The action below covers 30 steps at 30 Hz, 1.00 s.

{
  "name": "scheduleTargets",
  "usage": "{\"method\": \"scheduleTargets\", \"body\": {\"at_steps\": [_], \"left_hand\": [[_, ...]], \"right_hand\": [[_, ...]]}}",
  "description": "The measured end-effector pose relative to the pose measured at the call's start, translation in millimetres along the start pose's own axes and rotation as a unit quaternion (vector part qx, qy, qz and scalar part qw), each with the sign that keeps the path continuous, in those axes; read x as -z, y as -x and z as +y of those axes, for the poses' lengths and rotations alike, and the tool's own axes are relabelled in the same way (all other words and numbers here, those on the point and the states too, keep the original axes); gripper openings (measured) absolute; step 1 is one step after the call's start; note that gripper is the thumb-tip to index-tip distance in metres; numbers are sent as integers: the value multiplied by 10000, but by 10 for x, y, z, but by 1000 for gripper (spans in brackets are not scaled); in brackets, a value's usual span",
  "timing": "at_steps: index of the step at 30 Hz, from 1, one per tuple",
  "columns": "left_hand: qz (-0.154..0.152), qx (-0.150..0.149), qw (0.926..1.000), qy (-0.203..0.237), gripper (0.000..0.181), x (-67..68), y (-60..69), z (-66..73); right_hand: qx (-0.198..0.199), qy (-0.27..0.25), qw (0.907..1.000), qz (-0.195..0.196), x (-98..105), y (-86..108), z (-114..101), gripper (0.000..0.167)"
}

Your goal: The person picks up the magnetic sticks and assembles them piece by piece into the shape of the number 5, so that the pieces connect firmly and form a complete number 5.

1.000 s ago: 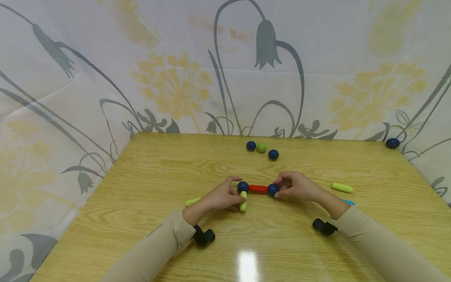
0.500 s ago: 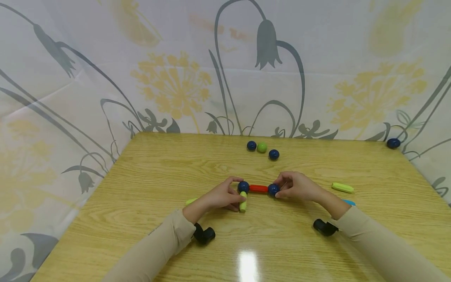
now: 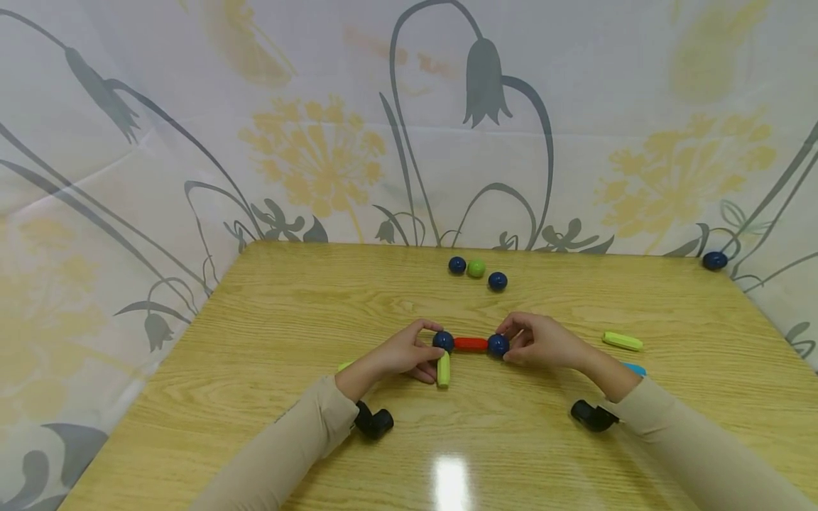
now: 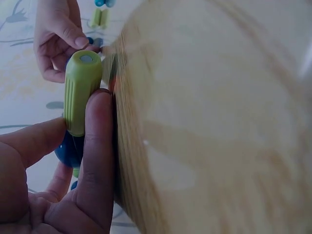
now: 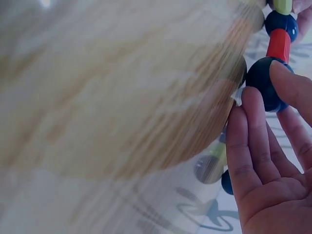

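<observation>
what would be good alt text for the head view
A person's left hand holds a dark-blue ball and the yellow-green rod meeting it; the right hand pinches another dark-blue ball, with a red rod between the balls. Farther back on the wood-grain table lie loose dark-blue balls and a green ball, before a floral backdrop.
</observation>
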<state>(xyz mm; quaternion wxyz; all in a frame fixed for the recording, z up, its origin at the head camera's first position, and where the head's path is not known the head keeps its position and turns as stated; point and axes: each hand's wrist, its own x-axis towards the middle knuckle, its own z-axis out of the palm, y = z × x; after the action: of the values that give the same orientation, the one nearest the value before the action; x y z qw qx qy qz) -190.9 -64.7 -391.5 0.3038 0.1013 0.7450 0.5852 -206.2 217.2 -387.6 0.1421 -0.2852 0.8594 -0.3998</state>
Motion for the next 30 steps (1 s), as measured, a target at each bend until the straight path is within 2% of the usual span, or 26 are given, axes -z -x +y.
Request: {"method": "scheduleTargets", "body": {"at_steps": [18, 25, 30], "left_hand": [[-55, 14, 10000, 28, 46, 8, 3, 5], [-53, 17, 10000, 37, 46, 9, -13, -8], [-43, 27, 10000, 20, 46, 6, -18, -12]], "right_hand": [[65, 341, 9990, 296, 145, 203, 85, 29], [226, 426, 9973, 545, 222, 286, 56, 28], [191, 578, 9954, 745, 264, 347, 71, 26]]}}
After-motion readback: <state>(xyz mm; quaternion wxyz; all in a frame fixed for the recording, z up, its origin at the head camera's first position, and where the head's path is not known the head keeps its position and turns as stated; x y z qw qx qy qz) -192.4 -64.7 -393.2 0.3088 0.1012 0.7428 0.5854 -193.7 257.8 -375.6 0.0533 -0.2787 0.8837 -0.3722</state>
